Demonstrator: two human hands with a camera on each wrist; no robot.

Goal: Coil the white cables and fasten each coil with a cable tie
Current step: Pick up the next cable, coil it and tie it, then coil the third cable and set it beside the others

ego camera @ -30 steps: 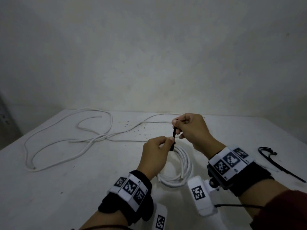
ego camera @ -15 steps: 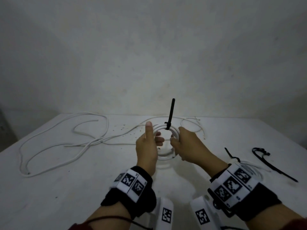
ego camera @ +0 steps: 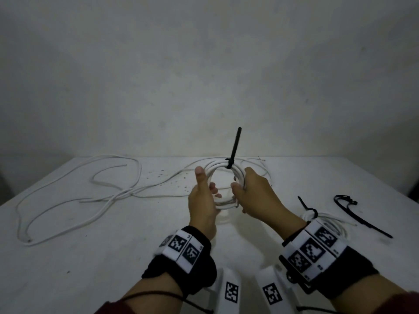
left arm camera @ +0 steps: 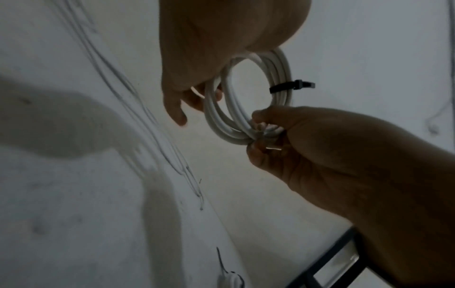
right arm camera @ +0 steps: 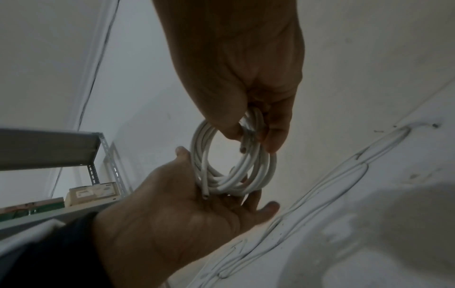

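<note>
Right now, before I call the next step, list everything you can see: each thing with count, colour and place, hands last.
Held coil: one, white, raised between both hands.
Cable tie: one, black, cinched round the coil's top, tail pointing up.
Loose cable: white, sprawled over the table's left and far side; number of strands unclear.
Finished coil: one, white, black tie on it, behind the right wrist.
Spare tie: one, black, far right.
Table: one, white.
Shelving: one, grey, right wrist view.
Left hand: supports the coil's left side.
Right hand: grips its right side.
</note>
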